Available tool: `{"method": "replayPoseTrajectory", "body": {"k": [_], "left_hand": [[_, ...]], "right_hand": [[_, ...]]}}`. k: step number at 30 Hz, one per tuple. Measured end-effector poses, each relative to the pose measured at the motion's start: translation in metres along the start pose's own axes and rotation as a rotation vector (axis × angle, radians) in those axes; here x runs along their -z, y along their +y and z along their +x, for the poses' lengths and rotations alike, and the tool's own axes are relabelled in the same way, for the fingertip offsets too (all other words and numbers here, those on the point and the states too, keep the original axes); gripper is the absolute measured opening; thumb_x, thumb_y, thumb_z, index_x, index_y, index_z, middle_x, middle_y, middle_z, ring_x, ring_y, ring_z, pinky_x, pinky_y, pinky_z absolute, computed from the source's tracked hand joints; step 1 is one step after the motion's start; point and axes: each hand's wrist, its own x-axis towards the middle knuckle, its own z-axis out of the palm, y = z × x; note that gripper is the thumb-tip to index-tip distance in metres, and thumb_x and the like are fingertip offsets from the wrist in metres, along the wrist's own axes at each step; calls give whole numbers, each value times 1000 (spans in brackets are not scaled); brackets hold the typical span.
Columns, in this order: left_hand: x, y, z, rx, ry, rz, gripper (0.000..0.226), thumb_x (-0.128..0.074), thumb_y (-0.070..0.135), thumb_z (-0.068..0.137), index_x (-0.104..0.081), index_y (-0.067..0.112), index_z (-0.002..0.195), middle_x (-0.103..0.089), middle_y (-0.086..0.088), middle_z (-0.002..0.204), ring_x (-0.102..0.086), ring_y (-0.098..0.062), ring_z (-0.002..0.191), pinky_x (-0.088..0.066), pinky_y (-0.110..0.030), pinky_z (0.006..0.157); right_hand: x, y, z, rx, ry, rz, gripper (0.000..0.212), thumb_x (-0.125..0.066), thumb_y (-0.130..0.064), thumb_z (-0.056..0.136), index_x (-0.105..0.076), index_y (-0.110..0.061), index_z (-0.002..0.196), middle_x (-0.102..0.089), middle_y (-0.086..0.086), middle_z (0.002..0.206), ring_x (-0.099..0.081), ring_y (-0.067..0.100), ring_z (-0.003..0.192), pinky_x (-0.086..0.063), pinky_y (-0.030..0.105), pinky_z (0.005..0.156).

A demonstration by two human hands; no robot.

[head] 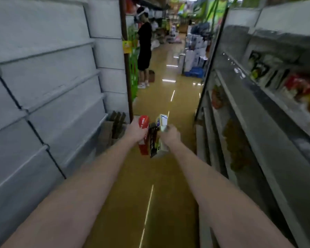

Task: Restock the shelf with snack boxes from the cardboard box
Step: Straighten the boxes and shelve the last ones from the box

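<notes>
While both arms reach out over the glossy tan floor (156, 172), the snack boxes sit pressed together between the two hands, carried in mid-air above that floor and roughly midway between the bare grey shelving (48, 90) on one side and the stocked shelf (258, 108) on the other. The left hand (136, 130) wraps its fingers round the red snack box (143, 135), gripping it about the middle of its long side. The right hand (170, 133) is curled round the pale green-and-white box (162, 135), taking it on the outer face. Between those two, a dark box (153, 140) is sandwiched; I cannot tell whether any finger reaches it or whether it is held only by the squeeze of its neighbours.

These look like light cardboard cartons, stiff along the edges but easy to dent on the broad faces, and probably smooth enough for the middle one to slide out downward if the pressure eases. A hold across the narrow sides, near the middle of each carton's length, seems safest, with inward pressure kept even.

Beside the grey shelving, close to its foot and beyond the left hand, stands the brown cardboard box (113, 129) with its flaps up. Further along the floor, another person in black (144, 49) stands facing the shelving at the aisle's end.
</notes>
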Motion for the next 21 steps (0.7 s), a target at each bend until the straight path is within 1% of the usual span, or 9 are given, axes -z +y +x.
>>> {"method": "replayPoseTrajectory", "body": {"k": [4, 7, 8, 10, 13, 15, 17, 19, 21], "left_hand": [[-41, 46, 47, -106, -90, 47, 53, -68, 23, 89, -47, 10, 136, -60, -10, 127, -59, -29, 111, -45, -33, 88], [-73, 81, 83, -176, -181, -24, 56, -73, 19, 84, -51, 12, 135, -63, -7, 123, -57, -19, 95, -47, -23, 73], [-83, 93, 94, -206, -219, -42, 56, -73, 17, 84, -51, 11, 135, -63, -4, 121, -56, -18, 92, -44, -20, 67], [-102, 117, 116, -259, -291, -97, 56, -73, 11, 84, -50, 8, 135, -62, -6, 119, -54, -17, 91, -41, -19, 66], [-122, 151, 154, -359, -376, -149, 46, -74, 7, 81, -54, 11, 123, -62, -5, 103, -58, -19, 87, -42, -20, 62], [-132, 169, 179, -420, -429, -147, 40, -76, 14, 79, -54, 20, 112, -61, -1, 95, -62, -20, 86, -52, -30, 69], [-138, 187, 204, -483, -464, -132, 42, -79, 24, 73, -53, 28, 106, -64, -1, 100, -64, -22, 90, -57, -40, 82], [-146, 202, 231, -528, -504, -135, 45, -76, 35, 68, -54, 33, 107, -65, -1, 106, -66, -24, 92, -57, -43, 85], [-147, 214, 252, -565, -541, -149, 49, -74, 40, 70, -56, 33, 115, -66, 0, 109, -67, -23, 92, -57, -43, 86]], "right_hand": [[42, 8, 41, -106, 75, 80, 45, -64, -5, 92, -44, -4, 133, -57, 6, 117, -58, 24, 101, -49, 31, 85], [74, 13, 67, -187, 216, 33, 51, -68, -19, 91, -41, -11, 133, -58, 7, 124, -60, 29, 111, -50, 39, 95], [84, 14, 76, -202, 281, -15, 49, -70, -23, 88, -44, -12, 129, -60, 5, 120, -61, 28, 108, -51, 43, 94], [104, 16, 98, -203, 375, -44, 49, -72, -27, 84, -50, -12, 125, -63, 4, 117, -63, 28, 105, -53, 43, 92], [127, 12, 130, -210, 494, -68, 48, -71, -28, 85, -51, -16, 128, -64, 5, 118, -62, 27, 102, -48, 33, 83], [139, 6, 148, -234, 577, -66, 40, -69, -29, 86, -55, -20, 122, -65, 3, 112, -61, 24, 96, -45, 31, 76], [150, 1, 165, -274, 658, -66, 35, -68, -30, 85, -57, -24, 117, -65, -2, 107, -61, 22, 93, -48, 33, 78], [158, -10, 180, -330, 724, -45, 31, -69, -29, 87, -58, -28, 116, -63, -2, 105, -58, 18, 88, -47, 31, 76], [163, -19, 197, -390, 789, 0, 43, -73, -30, 86, -58, -24, 126, -63, 1, 112, -55, 17, 87, -46, 31, 74]]}}
